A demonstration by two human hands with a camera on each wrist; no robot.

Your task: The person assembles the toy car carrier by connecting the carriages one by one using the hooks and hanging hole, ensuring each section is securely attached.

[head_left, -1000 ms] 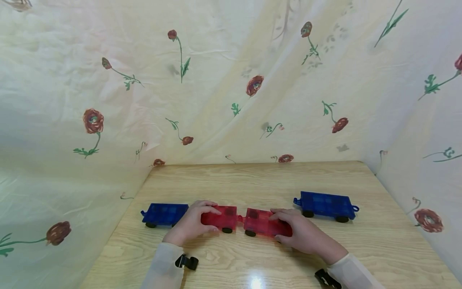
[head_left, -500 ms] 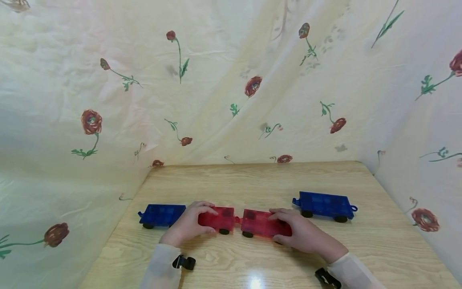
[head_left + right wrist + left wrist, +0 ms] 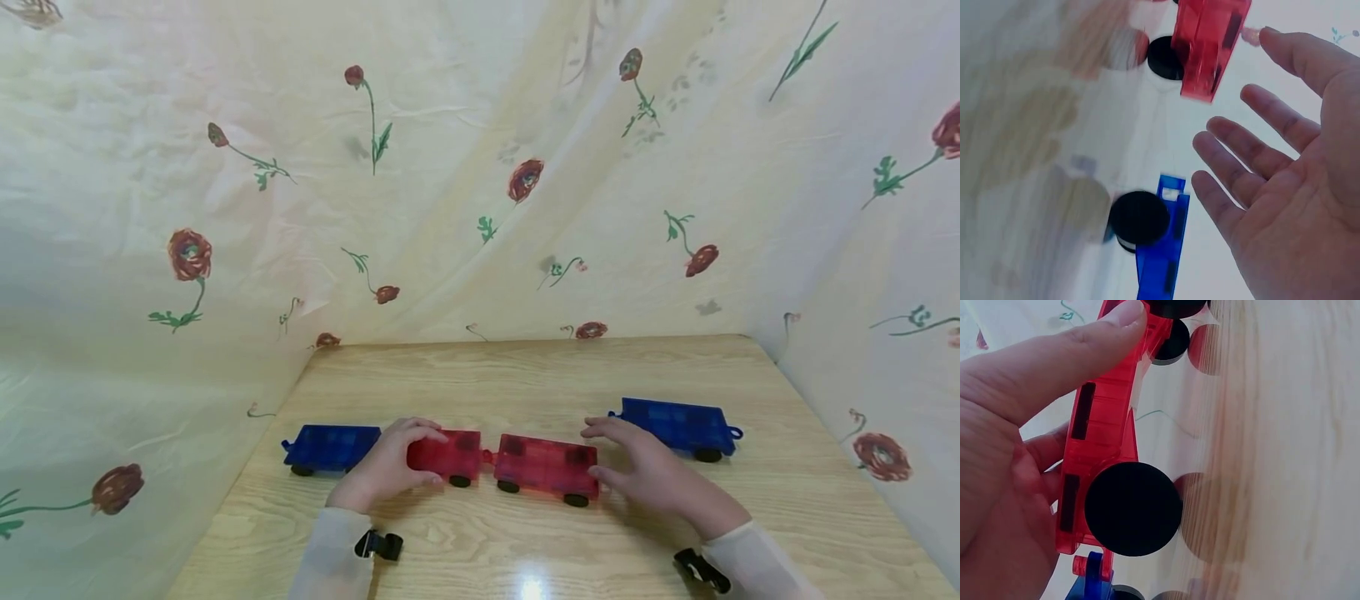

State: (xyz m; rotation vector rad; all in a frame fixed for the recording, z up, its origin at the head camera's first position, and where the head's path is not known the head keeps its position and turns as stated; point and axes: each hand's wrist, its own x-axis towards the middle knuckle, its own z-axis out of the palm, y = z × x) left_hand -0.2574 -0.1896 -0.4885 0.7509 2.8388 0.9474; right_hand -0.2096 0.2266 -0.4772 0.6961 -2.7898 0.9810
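Observation:
My left hand (image 3: 386, 467) grips a translucent red toy train car (image 3: 461, 450) with black wheels, thumb on the near side. In the left wrist view that car (image 3: 1100, 425) has a blue hook (image 3: 1093, 575) in the coupling at its end. The hook belongs to the left blue train car (image 3: 326, 446), partly hidden by the hand. A second red train car (image 3: 543, 462) is linked to the right of the first. Just off its right end, my right hand (image 3: 648, 467) is spread with nothing in it. Behind that hand stands another blue train car (image 3: 675, 423), apart from the row.
All the cars stand on a light wood table (image 3: 480, 533). A cream curtain (image 3: 450, 167) printed with red flowers surrounds its back and sides. A black strap buckle (image 3: 378, 544) hangs at the left wrist, another buckle (image 3: 701, 571) at the right.
My right hand has let go of the right red car and moved right, toward the separate blue car. The linked cars have slid slightly left with my left hand still gripping.

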